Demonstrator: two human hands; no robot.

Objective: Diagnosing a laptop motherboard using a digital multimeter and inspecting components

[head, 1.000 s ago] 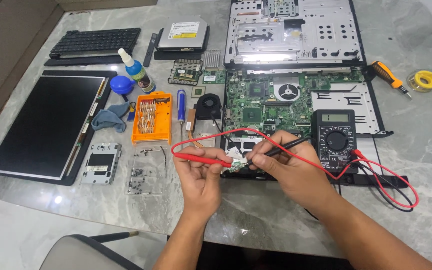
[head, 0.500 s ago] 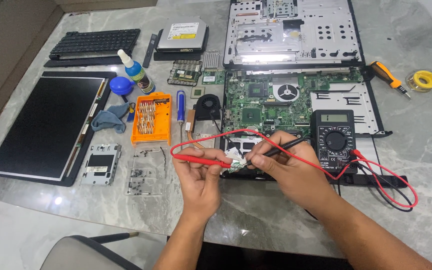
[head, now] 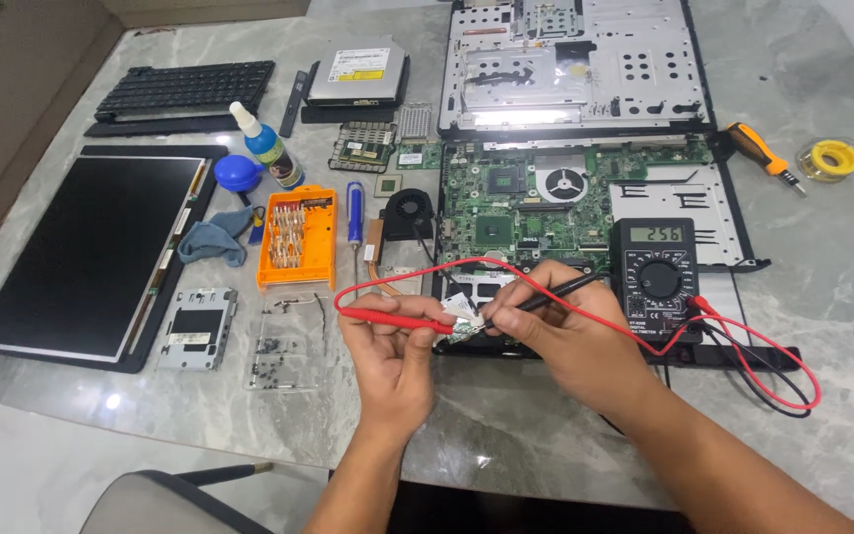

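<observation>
Nothing much has moved since the earlier frames: both hands sit at the same spot, lower centre of frame, probes on the same small part.

Largest first. Grey marble table (head: pixel 565 435) carries it all. Stripped laptop chassis (head: pixel 575 64) upper centre, green motherboard (head: pixel 526 203) just below it, LCD panel (head: pixel 91 257) at left, keyboard (head: pixel 185 94) upper left, optical drive (head: pixel 356 71) near top centre. Black multimeter (head: pixel 655 277) right of centre, display lit. Orange bit case (head: pixel 296 237) centre-left, glue bottle (head: pixel 267 148) beyond it.

Left hand (head: pixel 397 346) is closed on the red probe (head: pixel 397 318), tip pointing right. Right hand (head: pixel 555 331) pinches the black probe (head: pixel 546 295) pen-style. Both tips meet at a small component (head: pixel 464 326) at the board's lower edge, btwn the hands.

Handling, my read: probes are light, stiff, plastic-bodied; grip on the insulated shaft, behind the tip. Component looks tiny and fragile, likely to skate under pressure.

In the way: red lead (head: pixel 773 381) loops over the meter and to the lower right; loose screws (head: pixel 279 346) just left of the left hand.
</observation>
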